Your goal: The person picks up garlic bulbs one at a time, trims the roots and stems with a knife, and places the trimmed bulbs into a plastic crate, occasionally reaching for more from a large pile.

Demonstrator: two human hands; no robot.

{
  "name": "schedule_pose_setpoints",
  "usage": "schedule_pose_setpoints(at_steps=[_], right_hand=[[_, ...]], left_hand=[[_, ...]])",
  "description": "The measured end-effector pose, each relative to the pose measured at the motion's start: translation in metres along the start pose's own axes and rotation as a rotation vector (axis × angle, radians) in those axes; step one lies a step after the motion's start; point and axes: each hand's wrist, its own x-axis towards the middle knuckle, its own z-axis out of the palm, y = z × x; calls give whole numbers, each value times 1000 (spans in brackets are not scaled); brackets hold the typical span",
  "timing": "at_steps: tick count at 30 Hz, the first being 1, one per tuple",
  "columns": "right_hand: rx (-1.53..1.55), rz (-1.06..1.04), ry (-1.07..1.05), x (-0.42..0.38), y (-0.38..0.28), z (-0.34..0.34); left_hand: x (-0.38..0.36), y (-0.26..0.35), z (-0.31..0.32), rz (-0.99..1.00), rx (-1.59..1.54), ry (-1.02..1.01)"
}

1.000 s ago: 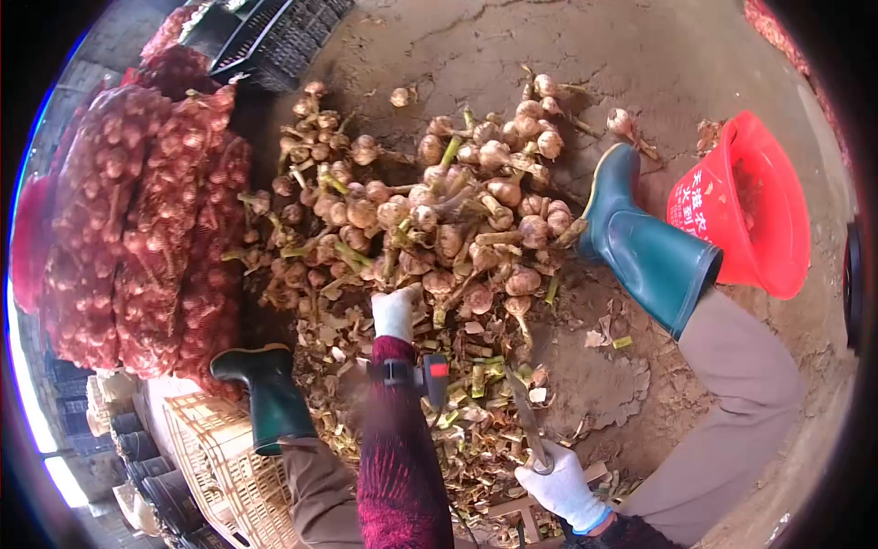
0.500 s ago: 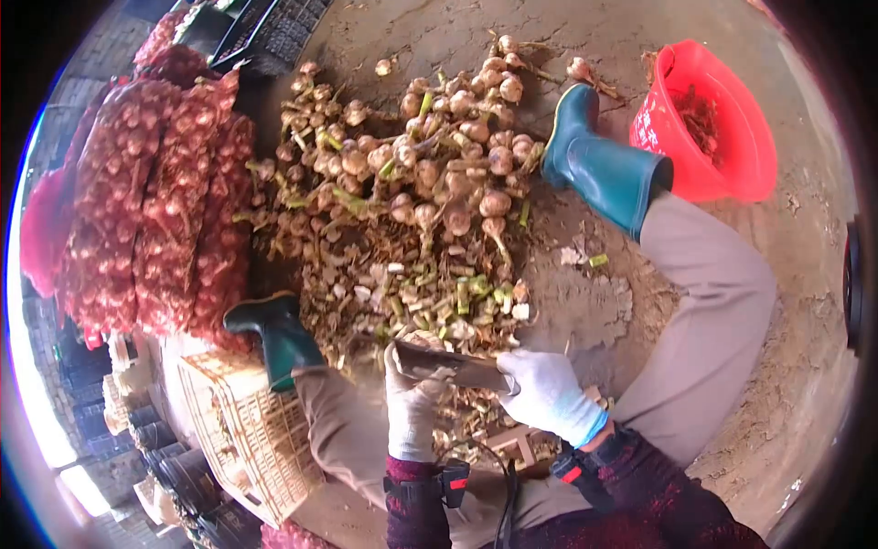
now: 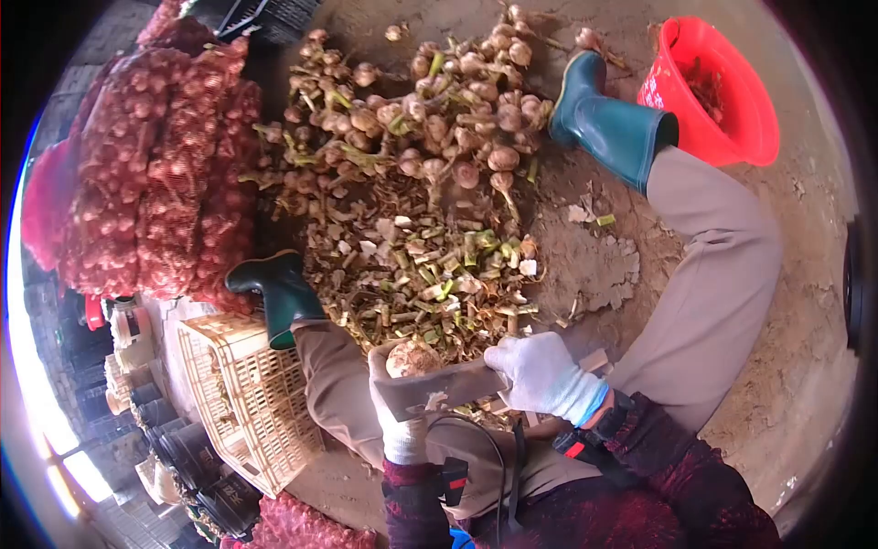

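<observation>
My right hand [image 3: 541, 373], in a white glove, is closed round the handle end of a knife [image 3: 444, 384]. Its broad grey blade points left and lies across my left hand [image 3: 401, 428], gloved in white too. A round, pale garlic bulb [image 3: 412, 357] shows just above the blade, held in my left hand. The blade hides most of the left fingers and the bulb's lower part. Beyond both hands, cut stems and dry skins [image 3: 430, 274] cover the ground. Further off lies a heap of garlic bulbs with stems [image 3: 439, 119].
My boots [image 3: 613, 133] stand either side of the heap. A red bucket [image 3: 764, 119] with scraps is at the upper right. Red mesh sacks of garlic [image 3: 160, 183] stand at left, above a cream plastic crate [image 3: 251, 403]. Black crates [image 3: 274, 18] are at the top.
The view has tilted, so the heap appears higher. The knife blade has turned to show its broad side across my left hand, and the garlic bulb shows more clearly.
</observation>
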Motion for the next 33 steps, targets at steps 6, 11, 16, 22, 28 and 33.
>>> schedule_pose_setpoints(at_steps=[6,11,16,22,28,33], right_hand=[[24,141,-85,4,34,24],[-42,172,-187,5,46,33],[-100,548,-126,20,57,24],[372,709,-96,-4,15,19],[783,282,469,20,-1,-1],[489,849,-204,10,58,68]], left_hand=[[12,-23,26,-50,-105,55],[10,-29,20,24,-53,38],[-6,48,-2,167,-434,-18],[11,-2,14,-82,-545,77],[26,-2,57,-102,-908,17],[27,2,76,-112,-1029,53]])
